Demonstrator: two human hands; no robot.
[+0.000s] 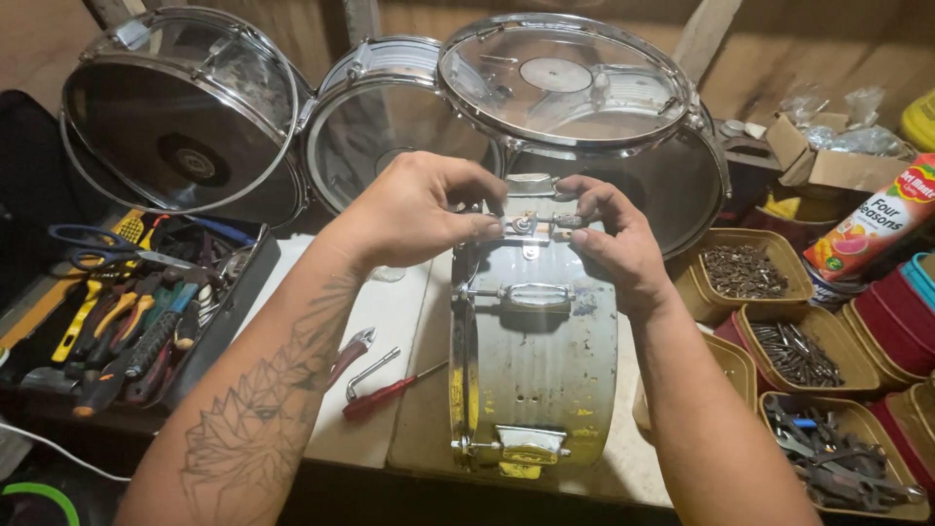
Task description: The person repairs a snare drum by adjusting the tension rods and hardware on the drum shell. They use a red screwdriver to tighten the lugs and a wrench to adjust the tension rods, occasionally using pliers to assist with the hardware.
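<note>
Juice carton [870, 226]: right of right hand [612, 239], well apart, at frame edge; tall box, tilted, red-orange with green patch and fruit picture. Cardboard box [826, 161]: beyond carton, up-right of right hand; brown, flaps open, clear plastic bags [845, 125] inside. Yellow container [918, 119]: far right corner, cut off by frame. No screens, no signs.

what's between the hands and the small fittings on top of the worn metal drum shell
Nothing visible. The left hand and right hand already pinch the small metal tension fittings on the top edge of the worn silver drum shell. The red-handled screwdriver lies off to the left on the table.
</note>
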